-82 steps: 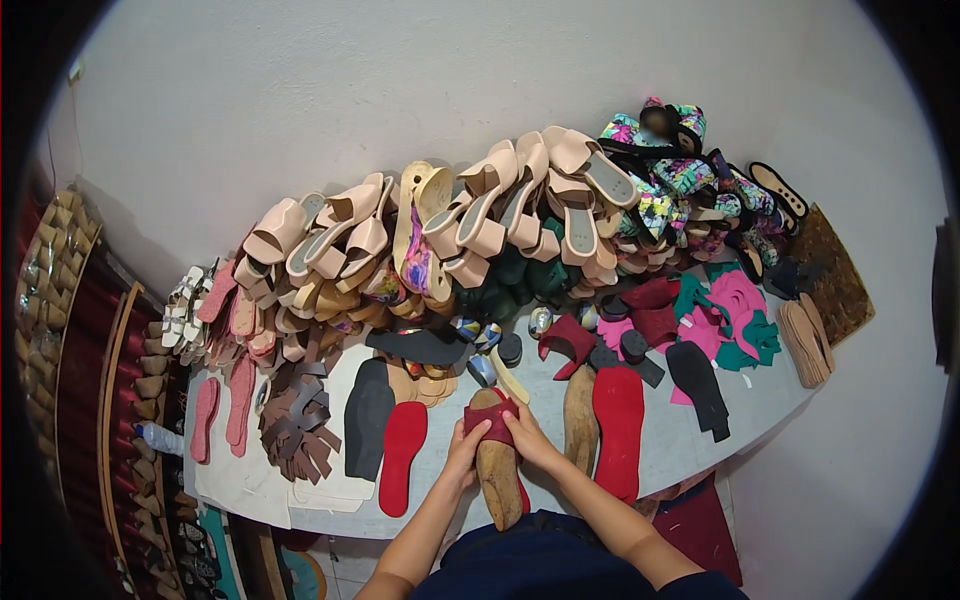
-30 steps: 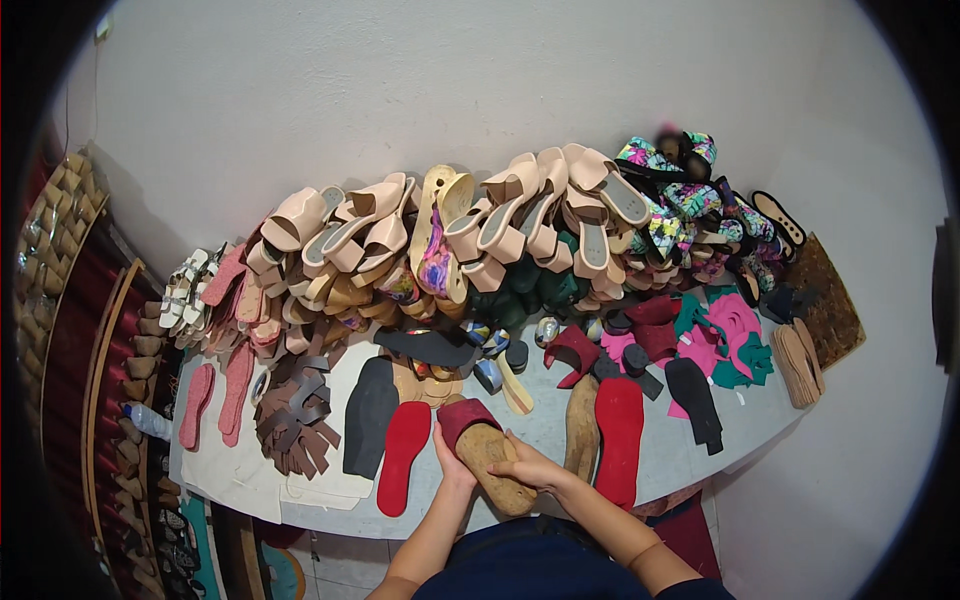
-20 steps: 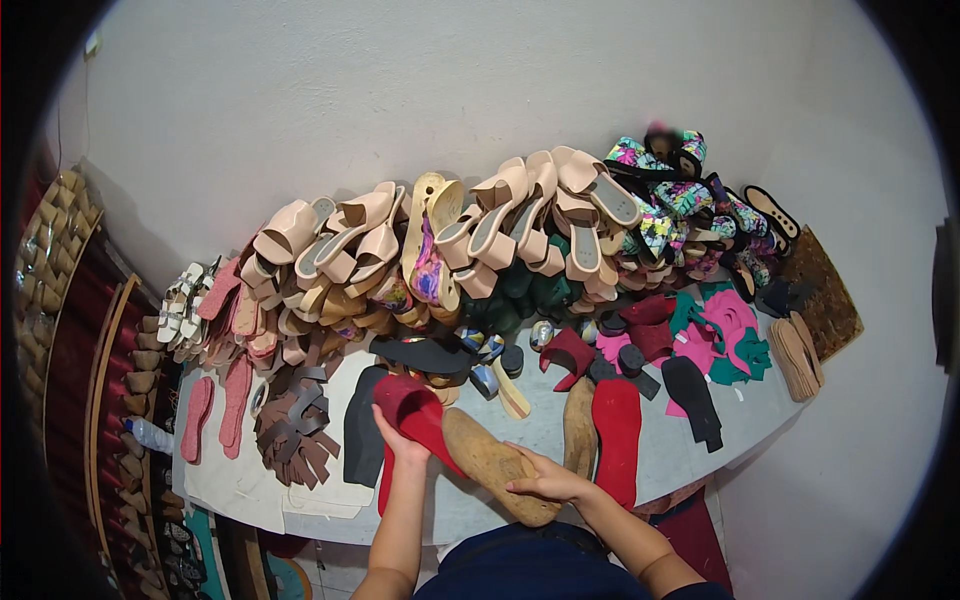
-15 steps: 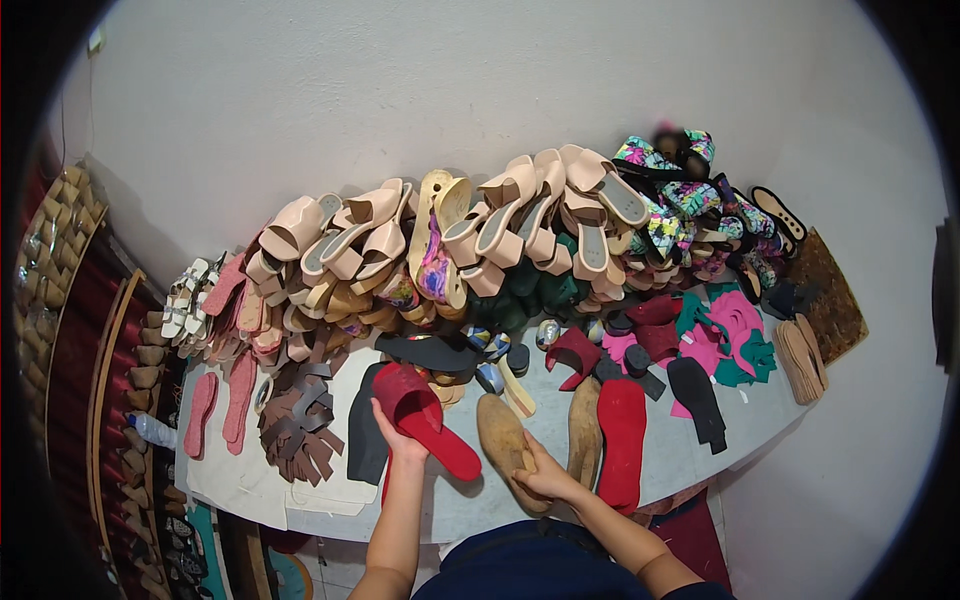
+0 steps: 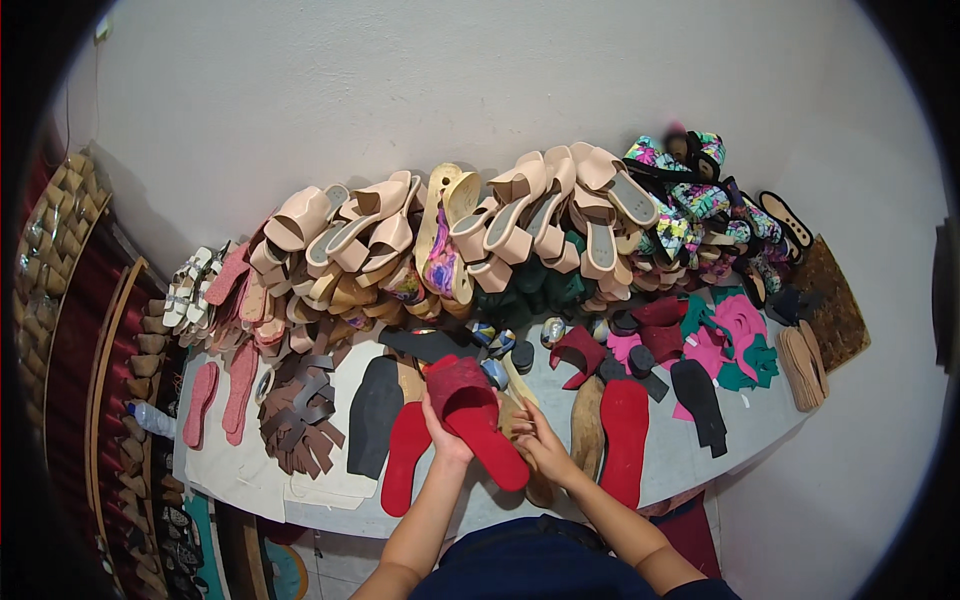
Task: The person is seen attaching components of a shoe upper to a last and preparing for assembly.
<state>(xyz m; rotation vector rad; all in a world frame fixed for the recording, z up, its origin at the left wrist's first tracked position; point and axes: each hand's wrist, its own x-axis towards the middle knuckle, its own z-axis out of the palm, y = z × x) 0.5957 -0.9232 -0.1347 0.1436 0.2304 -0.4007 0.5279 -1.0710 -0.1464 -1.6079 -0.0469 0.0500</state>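
Observation:
In my left hand [image 5: 446, 432] is a red slide sandal [image 5: 488, 440], raised over the table with its toe strap up and its sole slanting toward me. The fingers wrap its left side. My right hand [image 5: 540, 445] is just right of the sandal, fingers apart and pointing up-left, over a worn wooden shoe last [image 5: 541, 492]. The sandal hides much of that last. A second wooden last [image 5: 587, 430] lies to the right, beside a red insole [image 5: 624, 440]. Another red insole [image 5: 405, 460] lies left of my left hand.
Beige heeled sandals [image 5: 520, 215] are piled along the wall, with patterned sandals [image 5: 690, 200] at the right. Brown strap pieces [image 5: 300, 415], black soles [image 5: 375, 415], pink and green scraps [image 5: 738, 330] and tan soles [image 5: 803, 365] lie about the table [image 5: 690, 475].
My left hand has moved right with the red sandal, now in front of the last, uncovering the left red insole. My right hand's fingers have lifted and spread from the last.

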